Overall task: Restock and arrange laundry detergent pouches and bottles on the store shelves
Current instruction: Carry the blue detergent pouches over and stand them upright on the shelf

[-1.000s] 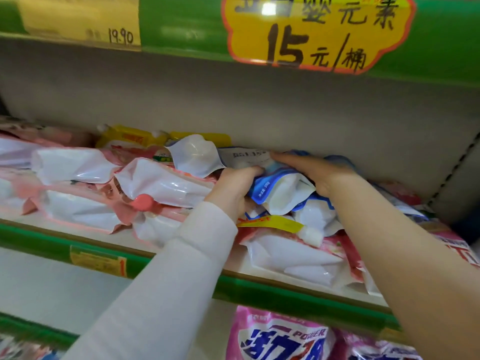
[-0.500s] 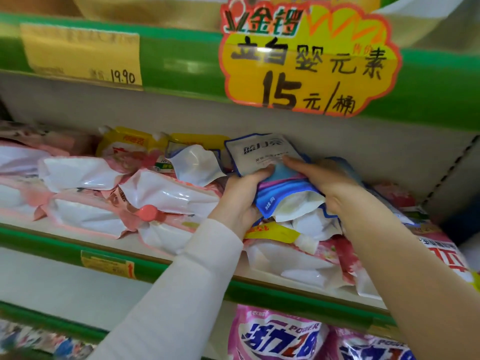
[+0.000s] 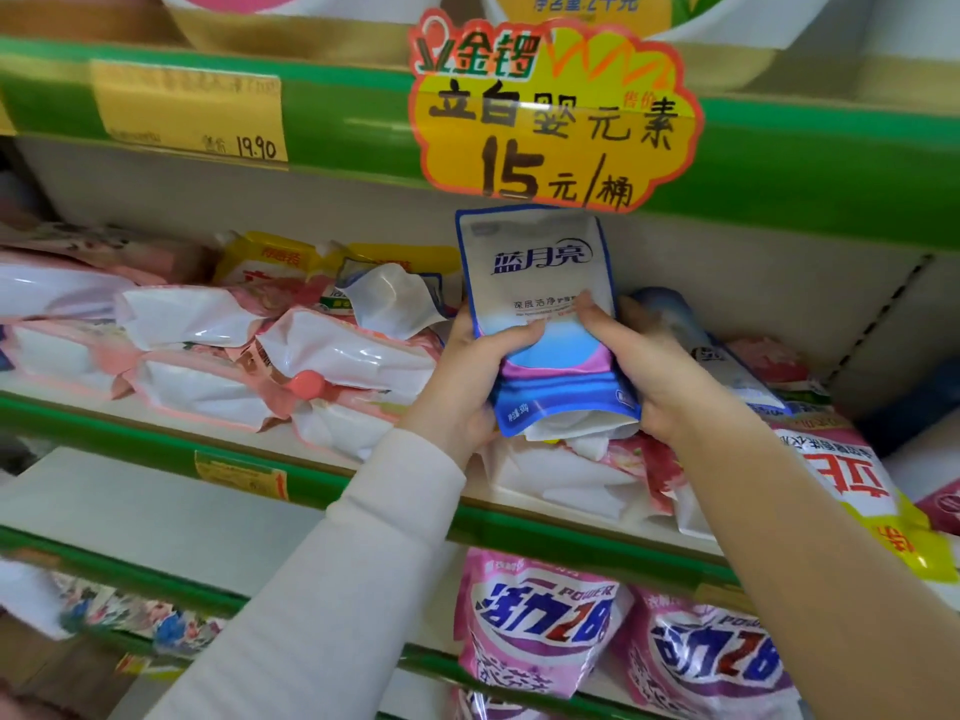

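You are holding the blue pouch (image 3: 537,272) upright in both hands, in front of the shelf (image 3: 104,436) and just above the pink pouches (image 3: 337,356) that are lying flat on it. The left hand (image 3: 467,371) is gripping the lower left edge and the right hand (image 3: 660,371) the lower right edge. The fingers (image 3: 522,335) of both hands are curled round the pouch, with the thumbs on the printed front and the rest hidden behind it. The top of the pouch is overlapping the lower rim of the price sign (image 3: 556,116).

The step in hand appears to be seating this pouch on the shelf.

- Grip by the side seams. Squeezing the soft middle is likely to buckle the pouch.
- Pick the landing spot first. The heap beneath is uneven, so a pouch set on top may slide toward the near edge.
- Lower the folded base first, with the label facing outward.
- Let go one hand at a time, checking that the pouch is settling.
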The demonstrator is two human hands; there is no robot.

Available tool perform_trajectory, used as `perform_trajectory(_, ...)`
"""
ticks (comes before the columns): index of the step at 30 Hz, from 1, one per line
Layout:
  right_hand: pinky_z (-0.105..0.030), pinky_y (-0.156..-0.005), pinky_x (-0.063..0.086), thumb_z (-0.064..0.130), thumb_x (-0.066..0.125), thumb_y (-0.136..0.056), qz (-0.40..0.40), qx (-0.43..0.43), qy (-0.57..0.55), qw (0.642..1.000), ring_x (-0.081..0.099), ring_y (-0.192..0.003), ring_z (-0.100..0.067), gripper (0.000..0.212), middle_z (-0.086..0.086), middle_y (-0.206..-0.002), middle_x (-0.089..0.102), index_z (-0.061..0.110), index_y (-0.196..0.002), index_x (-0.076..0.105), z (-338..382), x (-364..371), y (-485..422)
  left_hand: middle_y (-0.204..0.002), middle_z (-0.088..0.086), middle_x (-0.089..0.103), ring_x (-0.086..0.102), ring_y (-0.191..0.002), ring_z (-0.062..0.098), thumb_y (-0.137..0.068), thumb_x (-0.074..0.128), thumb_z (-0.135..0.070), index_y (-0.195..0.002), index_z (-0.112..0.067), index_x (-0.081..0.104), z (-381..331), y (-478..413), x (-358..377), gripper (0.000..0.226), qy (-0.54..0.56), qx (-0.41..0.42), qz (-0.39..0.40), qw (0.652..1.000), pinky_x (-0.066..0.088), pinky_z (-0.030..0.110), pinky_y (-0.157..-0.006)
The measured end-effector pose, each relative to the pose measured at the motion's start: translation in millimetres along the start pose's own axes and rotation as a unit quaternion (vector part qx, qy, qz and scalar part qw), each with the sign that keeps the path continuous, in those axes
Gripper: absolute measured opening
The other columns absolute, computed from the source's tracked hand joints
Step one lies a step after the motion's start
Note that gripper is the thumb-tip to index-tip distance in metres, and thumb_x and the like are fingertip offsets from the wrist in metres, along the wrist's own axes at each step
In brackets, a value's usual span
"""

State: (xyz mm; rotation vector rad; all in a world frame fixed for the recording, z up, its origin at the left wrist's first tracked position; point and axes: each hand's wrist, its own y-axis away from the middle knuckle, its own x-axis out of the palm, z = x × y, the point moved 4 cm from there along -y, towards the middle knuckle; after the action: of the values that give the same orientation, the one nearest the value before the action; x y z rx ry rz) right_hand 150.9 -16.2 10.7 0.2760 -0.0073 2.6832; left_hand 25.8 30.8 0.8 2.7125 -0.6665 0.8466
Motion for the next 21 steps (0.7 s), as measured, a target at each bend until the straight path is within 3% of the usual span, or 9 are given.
perform_trajectory(3,-0.041,-0.079,0.057,0.021,0.061,-0.09,-0.014,-0.025,0.019,0.999,0.068,-0.092,-0.025,0.026,-0.008,-0.108,0.068,0.019,-0.115,0.052,2,9,15,-0.105,0.011,0.068,0.069,-0.085,0.025,-0.083,0.065,-0.005,-0.12,-0.016,0.052,-7,13,-3,0.04,-0.016,-0.002,-0.013,1.0,0.059,0.039,-0.072)
perform_trajectory(9,-0.038,-0.071,0.06,0.019,0.061,-0.09,-0.007,-0.02,0.008,1.0,0.069,-0.089,-0.024,0.028,-0.009,-0.107,0.068,0.018,-0.116,0.051,-3,30,42,-0.098,0.007,0.069,0.069,-0.079,0.022,-0.087,0.063,-0.013,-0.1,-0.025,0.056,-17,39,-15,0.019,-0.035,0.002,-0.012,0.999,0.06,0.038,-0.069)
perform_trajectory(14,-0.038,-0.076,0.059,0.02,0.061,-0.089,0.011,-0.024,-0.003,1.0,0.069,-0.093,-0.024,0.022,-0.007,-0.11,0.068,0.021,-0.11,0.053,-19,49,62,-0.109,0.011,0.068,0.068,-0.092,0.028,-0.087,0.063,-0.015,-0.12,-0.017,0.053,-19,64,-40,0.034,-0.047,0.02,-0.03,0.998,0.058,0.041,-0.076)
perform_trajectory(16,-0.04,-0.078,0.058,0.019,0.061,-0.089,0.022,-0.025,-0.006,0.999,0.069,-0.094,-0.023,0.02,-0.006,-0.11,0.068,0.024,-0.108,0.054,-27,57,69,-0.108,0.012,0.068,0.069,-0.09,0.027,-0.088,0.062,-0.017,-0.122,-0.015,0.052,-18,74,-51,0.035,-0.042,0.031,-0.047,0.998,0.059,0.039,-0.073)
perform_trajectory(21,-0.039,-0.083,0.056,0.019,0.061,-0.09,0.068,-0.033,0.01,0.997,0.067,-0.1,-0.022,0.034,-0.004,-0.115,0.067,0.019,-0.122,0.051,-40,74,79,-0.105,0.01,0.07,0.07,-0.082,0.021,-0.091,0.058,-0.015,-0.117,-0.015,0.055,-15,96,-70,0.026,-0.02,0.076,-0.083,0.993,0.059,0.031,-0.065)
